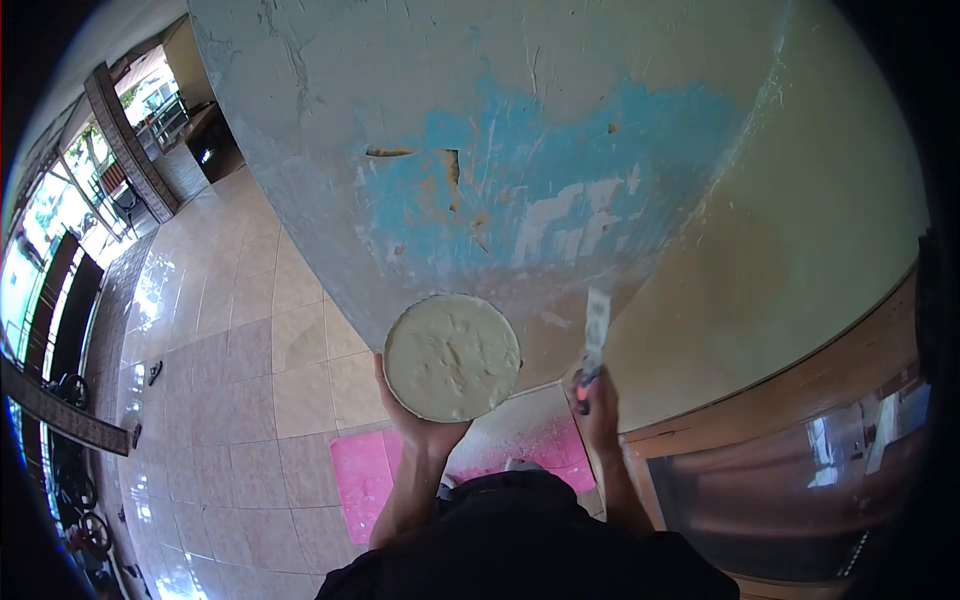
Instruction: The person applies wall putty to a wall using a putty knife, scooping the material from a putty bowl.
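Observation:
My left hand (425,425) holds a round tub (452,358) from below and the side; pale, lumpy paste fills it nearly to the rim. In my right hand (598,405) is a putty knife (597,325) with a red and black handle, its blade pointing up and smeared with pale paste. Both stand in front of a grey wall (300,100) with a large blue patch (500,140) of exposed paint. Cracks, small holes and white smears mark that patch. Whether the blade touches the wall I cannot tell.
A pink, dusted sheet (365,480) lies at my feet on the tiled floor (220,400). At right, a greenish wall (800,280) meets a wood-framed glass panel (780,490). Motorbikes (90,530) and a pillar (130,145) are at far left.

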The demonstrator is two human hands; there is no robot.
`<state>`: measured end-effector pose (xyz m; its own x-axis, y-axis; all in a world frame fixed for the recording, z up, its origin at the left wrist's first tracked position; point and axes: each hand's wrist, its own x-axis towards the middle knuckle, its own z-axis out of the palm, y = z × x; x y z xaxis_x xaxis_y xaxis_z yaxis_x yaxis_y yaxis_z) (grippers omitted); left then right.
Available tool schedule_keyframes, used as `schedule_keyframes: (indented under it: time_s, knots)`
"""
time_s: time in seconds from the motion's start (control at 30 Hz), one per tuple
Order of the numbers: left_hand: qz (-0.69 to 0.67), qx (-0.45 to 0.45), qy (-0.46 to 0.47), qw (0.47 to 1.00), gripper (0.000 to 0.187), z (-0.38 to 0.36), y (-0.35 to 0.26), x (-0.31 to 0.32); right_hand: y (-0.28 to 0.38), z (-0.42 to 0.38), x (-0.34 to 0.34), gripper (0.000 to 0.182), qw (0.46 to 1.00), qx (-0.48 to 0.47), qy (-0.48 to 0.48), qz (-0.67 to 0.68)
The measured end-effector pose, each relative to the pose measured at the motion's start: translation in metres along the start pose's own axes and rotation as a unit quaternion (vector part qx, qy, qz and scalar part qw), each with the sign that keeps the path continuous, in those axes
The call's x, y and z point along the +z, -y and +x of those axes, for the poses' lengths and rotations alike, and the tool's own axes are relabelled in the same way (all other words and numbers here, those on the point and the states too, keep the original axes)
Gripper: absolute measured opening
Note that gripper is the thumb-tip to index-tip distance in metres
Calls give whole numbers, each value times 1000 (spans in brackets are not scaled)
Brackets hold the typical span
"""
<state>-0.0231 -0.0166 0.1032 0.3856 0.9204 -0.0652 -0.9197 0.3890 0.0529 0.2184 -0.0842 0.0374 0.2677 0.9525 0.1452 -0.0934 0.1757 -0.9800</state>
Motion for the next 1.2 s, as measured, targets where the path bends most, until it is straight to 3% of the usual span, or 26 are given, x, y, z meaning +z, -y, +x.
schedule_keyframes:
  time_s: [0.03, 0.13, 0.2, 0.23, 0.4, 0.47, 0.63, 0.73, 1.1, 1.2]
  knots:
    - [-15, -10, 4, 1000, 75, 0, 0, -4, 20, 5, -1, 29, 998, 27, 9, 51]
    - [-29, -43, -10, 999, 74, -5, 2, -12, 79, 20, 1, 25, 999, 21, -15, -29]
    - [-36, -59, -3, 998, 74, -8, 5, -16, 107, 30, -10, 25, 969, -52, 66, -233]
    - [-42, -73, 6, 996, 74, -10, 6, -17, 122, 32, -9, 25, 969, -49, 66, -233]
    - [-26, -97, 19, 995, 73, -12, 15, -27, 170, 50, -6, 28, 943, 55, 182, -275]
    - [-53, -115, 14, 992, 73, -12, 17, -27, 169, 58, -5, 29, 938, 85, 210, -262]
    - [-43, -103, -9, 994, 72, -16, 18, -24, 169, 70, -3, 28, 877, 27, 288, -385]
    - [-48, -95, -6, 994, 72, -15, 15, -25, 171, 73, -5, 24, 880, 76, 300, -359]
    - [-73, -87, -11, 993, 80, -13, 12, -28, 175, 69, -4, 26, 852, 101, 315, -406]
    - [-25, -87, -13, 996, 76, -14, 13, -22, 170, 67, 3, 27, 845, 98, 319, -418]
